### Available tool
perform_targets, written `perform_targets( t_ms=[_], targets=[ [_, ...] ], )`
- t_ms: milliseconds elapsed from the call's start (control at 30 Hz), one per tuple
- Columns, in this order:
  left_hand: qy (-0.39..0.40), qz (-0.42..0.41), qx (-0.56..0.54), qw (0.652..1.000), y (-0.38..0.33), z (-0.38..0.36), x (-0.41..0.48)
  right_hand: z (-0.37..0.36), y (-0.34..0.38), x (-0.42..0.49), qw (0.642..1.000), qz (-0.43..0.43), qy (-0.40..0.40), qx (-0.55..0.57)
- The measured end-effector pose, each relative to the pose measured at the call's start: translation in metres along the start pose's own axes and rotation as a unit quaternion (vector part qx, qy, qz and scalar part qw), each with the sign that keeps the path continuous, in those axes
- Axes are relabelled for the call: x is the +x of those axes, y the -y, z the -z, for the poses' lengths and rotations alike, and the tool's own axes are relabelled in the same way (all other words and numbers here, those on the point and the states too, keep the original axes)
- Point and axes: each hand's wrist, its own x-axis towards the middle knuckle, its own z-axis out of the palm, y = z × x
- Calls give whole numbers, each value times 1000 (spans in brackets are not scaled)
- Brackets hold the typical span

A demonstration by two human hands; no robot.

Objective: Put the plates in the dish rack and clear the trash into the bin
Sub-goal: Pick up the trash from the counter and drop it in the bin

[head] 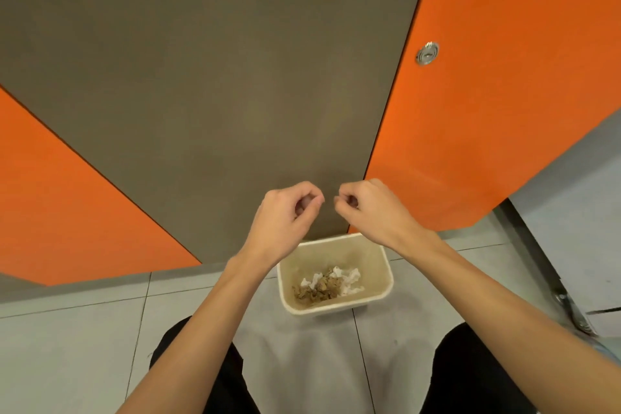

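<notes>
We look straight down past dark trousers (pixel 208 373) and two bare forearms to a pale tiled floor (pixel 84 329). Below the fingers (pixel 304 187) and a little nearer to us, a cream bin (pixel 336 311) stands on the floor between the knees. The trash (pixel 322 287), crumpled white paper and brown scraps, lies at its bottom, well under both sets of fingertips. Above the bin's far rim, the left hand (pixel 285 215) and right hand (pixel 373 208) hover close together, not touching. Both are loosely clenched, fingertips curled to the thumbs, with nothing visible in either. Beyond the fingers rises a grey panel (pixel 218 77), flanked by orange doors (pixel 504 111). A round metal lock (pixel 427 53) sits far up to the fingers' right.
</notes>
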Motion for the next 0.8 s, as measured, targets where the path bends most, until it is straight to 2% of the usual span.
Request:
perform_targets(
  t_ms=[133, 300, 633, 800],
  targets=[
    [9, 77, -55, 995, -60, 47, -9, 46, 39, -1, 993, -26, -8, 115],
    [1, 163, -96, 982, -148, 114, -23, 118, 104, -15, 987, -33, 16, 155],
    [-2, 179, -115, 977, -329, 248, -25, 295, 245, -36, 986, -15, 43, 160],
    [-17, 164, -106, 981, -388, 290, -21, 360, 292, -44, 987, 1, 32, 158]
  ],
)
